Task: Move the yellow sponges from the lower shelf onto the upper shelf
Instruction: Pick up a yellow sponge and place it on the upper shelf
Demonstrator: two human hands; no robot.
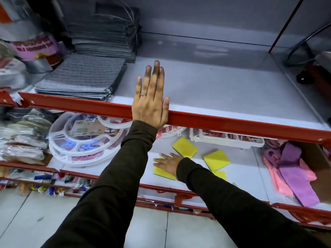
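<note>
Several yellow sponges lie on the white lower shelf (241, 176). One sponge (185, 147) sits furthest back and another (216, 159) lies to its right. A third sponge (220, 175) is partly hidden by my right sleeve. My right hand (168, 162) lies with fingers spread on top of the leftmost sponge (163, 173), not visibly curled around it. My left hand (150, 102) rests flat, fingers straight, across the red front rail (232, 120) of the grey upper shelf (223, 90), holding nothing.
Stacks of grey striped cloths (80, 77) fill the upper shelf's left part. On the lower shelf stand round white plastic hangers (80, 140) at the left, a white tray (227, 138) at the back, and pink and purple cloths (292, 169) at the right.
</note>
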